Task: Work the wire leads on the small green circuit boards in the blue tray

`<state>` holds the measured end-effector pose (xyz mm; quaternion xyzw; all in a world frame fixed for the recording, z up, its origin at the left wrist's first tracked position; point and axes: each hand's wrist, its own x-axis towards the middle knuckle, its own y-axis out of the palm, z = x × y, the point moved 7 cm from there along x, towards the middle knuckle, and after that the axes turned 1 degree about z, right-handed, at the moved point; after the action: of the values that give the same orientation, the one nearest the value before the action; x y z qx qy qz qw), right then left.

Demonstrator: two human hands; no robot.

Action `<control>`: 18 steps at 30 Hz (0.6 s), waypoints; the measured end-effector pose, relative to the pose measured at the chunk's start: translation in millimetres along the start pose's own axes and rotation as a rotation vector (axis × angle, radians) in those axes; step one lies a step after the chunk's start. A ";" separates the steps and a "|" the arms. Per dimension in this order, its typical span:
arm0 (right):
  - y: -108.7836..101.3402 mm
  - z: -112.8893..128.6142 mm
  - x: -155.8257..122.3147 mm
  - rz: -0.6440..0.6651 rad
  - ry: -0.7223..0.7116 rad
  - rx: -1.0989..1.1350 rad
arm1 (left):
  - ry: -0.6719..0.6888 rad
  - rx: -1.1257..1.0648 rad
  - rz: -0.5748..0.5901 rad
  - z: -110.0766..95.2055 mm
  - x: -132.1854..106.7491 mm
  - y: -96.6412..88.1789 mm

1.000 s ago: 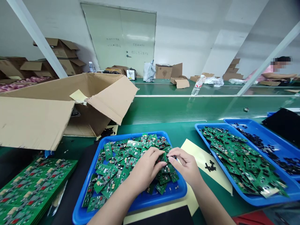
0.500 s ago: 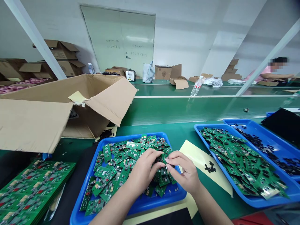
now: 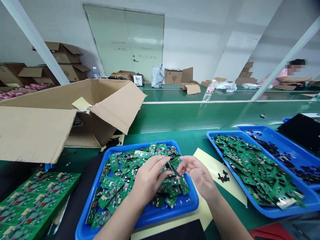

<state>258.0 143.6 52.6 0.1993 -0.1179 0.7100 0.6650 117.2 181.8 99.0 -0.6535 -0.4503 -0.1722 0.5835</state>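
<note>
At lower centre, a small circuit board [image 3: 174, 169] is pinched between the left hand [image 3: 147, 178] and right hand [image 3: 198, 175] above the blue tray [image 3: 140, 220]; it is best gripped by the edges, held level.

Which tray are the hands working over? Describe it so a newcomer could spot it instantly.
Start at the big open cardboard box on the left of the green bench. Just right of and nearer than it lies a blue tray heaped with small green circuit boards, under the left hand and right hand. The two other blue trays sit further right, with no hands over them.
</note>
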 end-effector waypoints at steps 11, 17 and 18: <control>14.3 -20.8 -2.7 0.032 0.313 0.295 | 0.067 -0.004 0.004 -4.5 -0.1 3.4; 18.0 -27.4 -2.6 0.040 0.427 0.392 | -0.023 -0.121 0.062 -1.8 3.1 7.9; 18.3 -28.0 -2.1 0.035 0.440 0.412 | -0.046 -0.147 0.074 -1.2 3.8 8.8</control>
<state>236.5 152.2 28.5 0.1694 0.1719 0.7564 0.6079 126.6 182.9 96.8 -0.7145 -0.4254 -0.1679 0.5294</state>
